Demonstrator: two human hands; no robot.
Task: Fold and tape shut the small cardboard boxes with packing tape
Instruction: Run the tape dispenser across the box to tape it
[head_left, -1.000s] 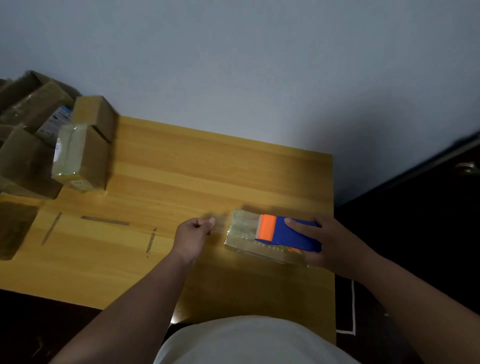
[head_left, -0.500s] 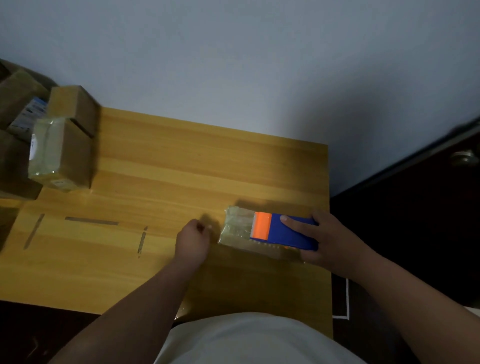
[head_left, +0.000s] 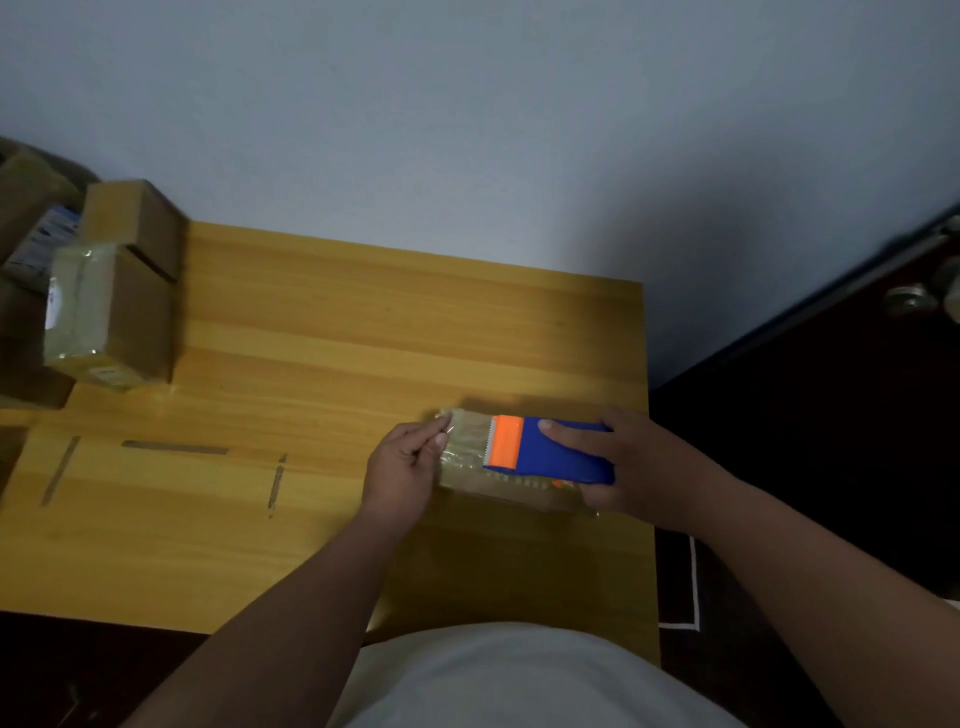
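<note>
A plain room used as a small packing corner: a wooden desk pushed against a bare pale wall, a heap of taped cardboard boxes at its left end, and a dark door with a round metal knob to the right.

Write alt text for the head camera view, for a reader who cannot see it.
A person's right hand holds a blue and orange tape dispenser on a small cardboard box on a wooden table, while the left hand pinches the tape at the box's left end. More taped boxes sit stacked at far left.
</note>
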